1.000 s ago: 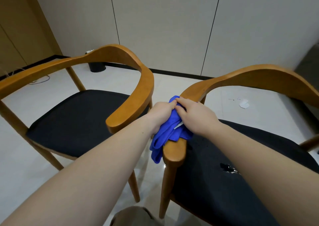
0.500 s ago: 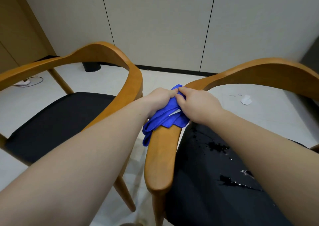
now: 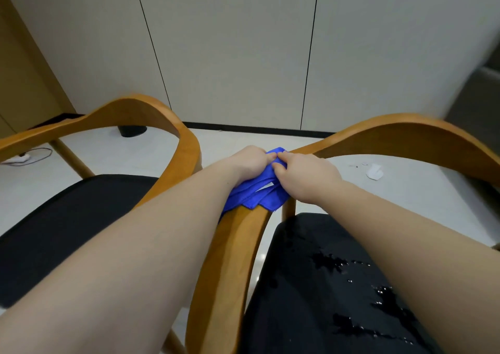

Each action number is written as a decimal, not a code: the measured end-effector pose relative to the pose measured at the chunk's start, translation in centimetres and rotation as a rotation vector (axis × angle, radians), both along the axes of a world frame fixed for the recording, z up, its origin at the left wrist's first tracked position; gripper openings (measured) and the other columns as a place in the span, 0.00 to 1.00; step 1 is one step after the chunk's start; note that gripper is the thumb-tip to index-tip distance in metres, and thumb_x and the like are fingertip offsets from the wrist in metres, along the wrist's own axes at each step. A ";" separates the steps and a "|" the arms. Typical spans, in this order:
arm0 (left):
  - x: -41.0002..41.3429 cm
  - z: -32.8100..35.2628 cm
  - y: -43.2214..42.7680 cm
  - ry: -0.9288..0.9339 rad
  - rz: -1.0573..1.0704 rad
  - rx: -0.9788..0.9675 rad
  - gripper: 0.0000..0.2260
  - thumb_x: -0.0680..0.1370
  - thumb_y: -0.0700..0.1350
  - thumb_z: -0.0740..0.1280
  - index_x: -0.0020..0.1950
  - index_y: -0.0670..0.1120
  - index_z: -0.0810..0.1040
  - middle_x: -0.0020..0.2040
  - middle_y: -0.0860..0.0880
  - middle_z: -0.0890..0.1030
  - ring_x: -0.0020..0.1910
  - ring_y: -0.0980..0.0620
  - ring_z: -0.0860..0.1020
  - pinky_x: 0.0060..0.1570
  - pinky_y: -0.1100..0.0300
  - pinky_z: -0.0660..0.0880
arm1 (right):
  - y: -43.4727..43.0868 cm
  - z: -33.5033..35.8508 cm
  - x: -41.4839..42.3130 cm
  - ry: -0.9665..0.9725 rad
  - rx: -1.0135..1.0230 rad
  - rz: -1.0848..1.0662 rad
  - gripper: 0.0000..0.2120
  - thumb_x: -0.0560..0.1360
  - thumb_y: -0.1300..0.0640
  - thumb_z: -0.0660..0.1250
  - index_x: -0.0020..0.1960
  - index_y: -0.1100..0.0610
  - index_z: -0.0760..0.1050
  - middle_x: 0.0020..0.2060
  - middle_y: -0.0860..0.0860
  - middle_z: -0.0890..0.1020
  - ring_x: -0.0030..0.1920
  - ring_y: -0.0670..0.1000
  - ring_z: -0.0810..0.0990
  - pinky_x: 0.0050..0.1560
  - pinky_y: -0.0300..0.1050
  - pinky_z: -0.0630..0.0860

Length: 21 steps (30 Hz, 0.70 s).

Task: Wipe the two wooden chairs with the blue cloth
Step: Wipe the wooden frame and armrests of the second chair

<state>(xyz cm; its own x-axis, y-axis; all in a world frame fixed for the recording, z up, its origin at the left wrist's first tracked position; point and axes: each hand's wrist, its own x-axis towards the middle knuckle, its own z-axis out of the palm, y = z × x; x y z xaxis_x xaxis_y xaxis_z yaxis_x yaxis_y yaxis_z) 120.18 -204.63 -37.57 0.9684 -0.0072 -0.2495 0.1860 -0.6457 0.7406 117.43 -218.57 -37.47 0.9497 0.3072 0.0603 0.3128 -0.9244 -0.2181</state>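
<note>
Two wooden armchairs with black seats stand side by side: the left chair (image 3: 186,148) and the right chair (image 3: 230,259). A blue cloth (image 3: 257,195) is wrapped over the right chair's left armrest, where the rail bends toward the back. My left hand (image 3: 250,161) and my right hand (image 3: 303,176) both press down on the cloth, thumbs meeting at its far edge. Dark wet patches (image 3: 351,294) glisten on the right chair's seat.
A pale panelled wall rises just behind the chairs. On the light floor lie a white scrap (image 3: 374,171) at the right, a black round base (image 3: 132,130) at the back left, and a cable (image 3: 29,156) at the far left.
Both hands have slid the cloth further along the armrest, away from its near tip toward the chair's back. The view has moved closer and tipped upward.
</note>
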 end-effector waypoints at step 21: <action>11.0 -0.5 -6.3 0.040 -0.129 -0.006 0.15 0.79 0.54 0.63 0.53 0.45 0.84 0.49 0.45 0.86 0.49 0.46 0.84 0.54 0.52 0.78 | -6.5 0.7 8.5 -0.061 -0.337 0.027 0.12 0.83 0.54 0.49 0.54 0.52 0.71 0.55 0.51 0.78 0.62 0.56 0.74 0.73 0.63 0.55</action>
<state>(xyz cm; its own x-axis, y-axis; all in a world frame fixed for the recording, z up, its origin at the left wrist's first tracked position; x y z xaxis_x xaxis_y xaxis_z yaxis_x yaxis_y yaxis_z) 131.21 -210.94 -38.05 0.9485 -0.1323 -0.2877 0.1316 -0.6615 0.7383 125.94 -225.08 -36.78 0.9389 0.3442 0.0076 0.3409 -0.9327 0.1177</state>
